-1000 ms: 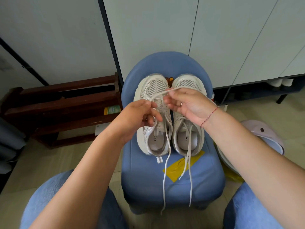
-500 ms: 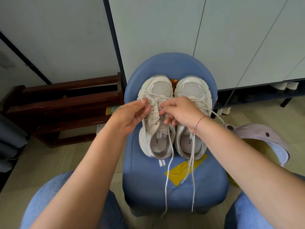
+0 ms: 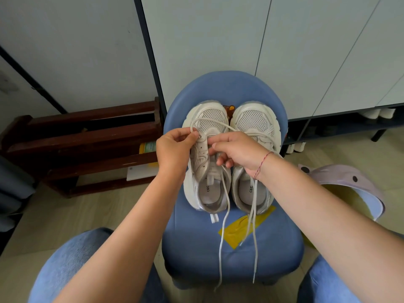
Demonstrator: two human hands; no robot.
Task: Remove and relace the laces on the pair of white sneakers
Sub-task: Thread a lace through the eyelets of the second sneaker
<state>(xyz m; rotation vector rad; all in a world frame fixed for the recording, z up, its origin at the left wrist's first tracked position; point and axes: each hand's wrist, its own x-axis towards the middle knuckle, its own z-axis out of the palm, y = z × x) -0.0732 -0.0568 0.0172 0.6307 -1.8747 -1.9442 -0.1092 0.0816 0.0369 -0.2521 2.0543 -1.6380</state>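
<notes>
Two white sneakers stand side by side, toes away from me, on a blue padded stool [image 3: 231,243]. My left hand [image 3: 172,149] pinches the white lace [image 3: 209,121] at the left edge of the left sneaker [image 3: 206,171], near its toe-end eyelets. A loop of that lace arcs over the toe mesh. My right hand [image 3: 237,149] pinches the same lace over the tongue of that shoe. The right sneaker [image 3: 254,127] lies partly under my right wrist. Loose lace ends [image 3: 223,237] hang over the stool's front.
A dark wooden shoe rack [image 3: 87,141] stands on the left against the wall. White cabinet doors [image 3: 240,40] rise behind the stool. A lilac and blue cap [image 3: 349,180] lies on the floor at right. My denim-clad knees [image 3: 72,265] frame the stool.
Both hands moved toward the toe end of the left sneaker. The lace, stretched straight between them a second ago, now forms a slack loop over the toe.
</notes>
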